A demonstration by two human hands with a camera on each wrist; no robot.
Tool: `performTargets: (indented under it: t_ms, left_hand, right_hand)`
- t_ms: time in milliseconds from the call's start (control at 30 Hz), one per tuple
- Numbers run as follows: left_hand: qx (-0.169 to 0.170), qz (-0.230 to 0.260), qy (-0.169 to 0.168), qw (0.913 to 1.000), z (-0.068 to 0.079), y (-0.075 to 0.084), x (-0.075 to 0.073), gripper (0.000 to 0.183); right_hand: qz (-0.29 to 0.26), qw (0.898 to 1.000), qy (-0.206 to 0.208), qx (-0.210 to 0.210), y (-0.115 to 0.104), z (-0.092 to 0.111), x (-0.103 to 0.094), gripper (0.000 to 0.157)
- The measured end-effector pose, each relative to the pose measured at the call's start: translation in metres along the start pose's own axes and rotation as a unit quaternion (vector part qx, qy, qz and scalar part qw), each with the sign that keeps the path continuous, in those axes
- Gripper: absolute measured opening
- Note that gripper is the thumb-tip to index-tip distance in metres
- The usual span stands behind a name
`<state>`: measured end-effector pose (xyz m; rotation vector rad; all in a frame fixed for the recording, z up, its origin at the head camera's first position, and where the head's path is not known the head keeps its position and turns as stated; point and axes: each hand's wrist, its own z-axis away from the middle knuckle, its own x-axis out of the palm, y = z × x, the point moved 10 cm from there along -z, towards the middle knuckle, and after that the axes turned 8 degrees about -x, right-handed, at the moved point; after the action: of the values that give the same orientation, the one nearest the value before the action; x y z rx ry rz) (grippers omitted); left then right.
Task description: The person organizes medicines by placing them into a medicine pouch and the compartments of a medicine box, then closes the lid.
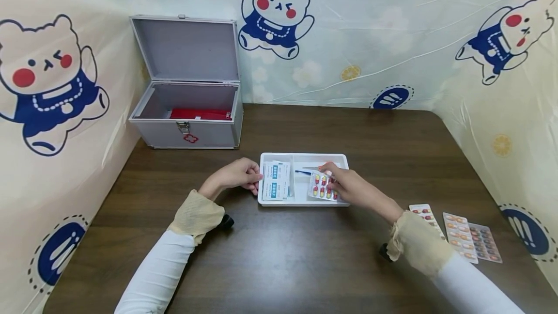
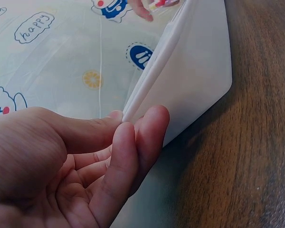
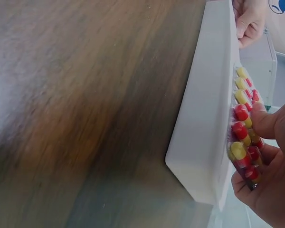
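Note:
A white divided tray (image 1: 305,203) stands on the table. My left hand (image 1: 241,175) pinches its left rim; in the left wrist view the thumb and fingers (image 2: 126,147) grip that edge. White packets with blue print (image 1: 276,181) lie in the tray's left compartment. My right hand (image 1: 346,185) is over the right compartment, holding a blister pack (image 1: 321,185) of red and yellow capsules. Up close in the right wrist view, the thumb (image 3: 266,121) presses on the capsule side of the pack (image 3: 241,126). A thin blue item (image 1: 302,172) shows partly behind the pack.
At the back left stands a grey first-aid box (image 1: 196,137), lid raised, with a red item (image 1: 200,114) inside. On the right lie several blister packs (image 1: 460,236), one partly behind my right sleeve. A printed curtain (image 1: 348,28) borders the brown table (image 1: 279,265).

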<state>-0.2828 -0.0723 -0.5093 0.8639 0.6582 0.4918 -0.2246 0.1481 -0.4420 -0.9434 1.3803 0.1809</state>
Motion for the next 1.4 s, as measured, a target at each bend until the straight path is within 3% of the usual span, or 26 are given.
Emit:
performTargets:
  t_ms: [233,400,667,833,1067,1400]
  left_hand:
    - [0.001,-0.003,0.0,1.0,0.002,0.0,0.0,0.012]
    - [-0.004,-0.015,0.003,0.9999,0.003,0.001,-0.001,0.012]
    - [-0.007,-0.01,0.003,0.9999,0.0,0.001,-0.001,0.012]
    - [-0.008,-0.001,0.002,1.0,0.001,0.001,0.0,0.012]
    - [0.001,0.001,-0.013,0.9999,0.0,0.002,0.005,0.015]
    - [-0.002,0.007,-0.013,0.9999,0.0,0.003,0.006,0.016]
  right_hand:
    - [0.009,0.999,0.034,-0.03,-0.005,-0.012,0.002,0.029]
    - [0.015,0.999,0.03,-0.023,-0.006,-0.017,0.009,0.027]
    - [0.067,0.996,0.046,-0.029,-0.015,-0.016,0.016,0.023]
    - [0.111,0.991,0.071,-0.022,-0.02,-0.012,0.016,0.023]
    - [0.177,0.975,0.134,-0.012,-0.023,-0.006,0.01,0.021]
    - [0.149,0.979,0.135,0.014,-0.017,0.0,0.004,0.022]
